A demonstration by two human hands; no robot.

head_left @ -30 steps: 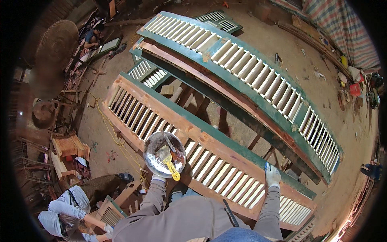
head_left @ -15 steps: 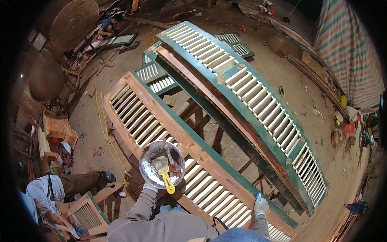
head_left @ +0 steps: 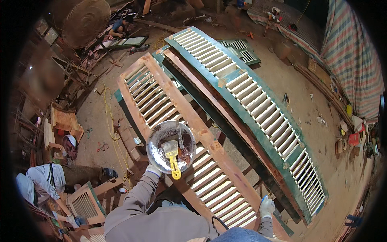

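1. Silvery metal bowl [head_left: 154, 152] – held from below by the gloved left hand [head_left: 153, 171], fingers hidden underneath; probably kept level so the contents don't spill.
2. Yellow-handled scraper [head_left: 174, 163] lies in the bowl, handle over the near rim – likely parked there for easy reach; a second flat tool [head_left: 180, 139] leans at the far side.
3. Gloved right hand [head_left: 267, 207] is curled at the far edge of the brown louvred panel [head_left: 219, 150], apparently gripping it, probably to steady or tilt it; exact finger wrap too small to tell.
4. Panel runs diagonally in front of the person, between the hands: bowl above its near rail, right hand on its far rail toward the lower right end.
5. Green louvred panel [head_left: 258, 103] lies beyond, out of both hands.
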